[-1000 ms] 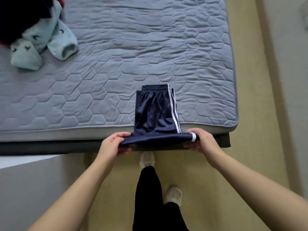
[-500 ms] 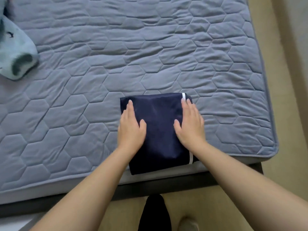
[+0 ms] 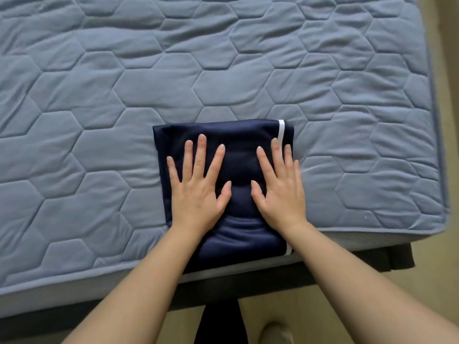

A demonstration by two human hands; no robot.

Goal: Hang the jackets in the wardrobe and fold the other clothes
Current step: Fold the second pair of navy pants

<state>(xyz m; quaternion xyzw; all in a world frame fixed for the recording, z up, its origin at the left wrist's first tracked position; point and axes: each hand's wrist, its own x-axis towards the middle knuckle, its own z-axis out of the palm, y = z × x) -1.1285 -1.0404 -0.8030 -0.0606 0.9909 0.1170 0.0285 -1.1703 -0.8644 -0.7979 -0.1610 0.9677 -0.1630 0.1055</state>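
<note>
A pair of navy shorts with a white side stripe point(image 3: 238, 135) lies folded into a square on the grey-blue quilted mattress point(image 3: 124, 95), close to its near edge. My left hand point(image 3: 197, 187) presses flat on the left half of the folded shorts, fingers spread and straight. On the right half my right hand point(image 3: 279, 187) presses flat too, its fingers over the white stripe. No jacket or wardrobe is in view.
The mattress sits on a dark bed frame point(image 3: 372, 259) whose near edge runs below my arms. Beige floor point(image 3: 442, 306) shows to the right and below, with my dark trouser leg point(image 3: 221, 324) and one slipper point(image 3: 274, 332).
The near half of the shorts was lifted at the bed's edge and folded over onto the far half. Both hands let go and now press it flat. The view moved closer.
</note>
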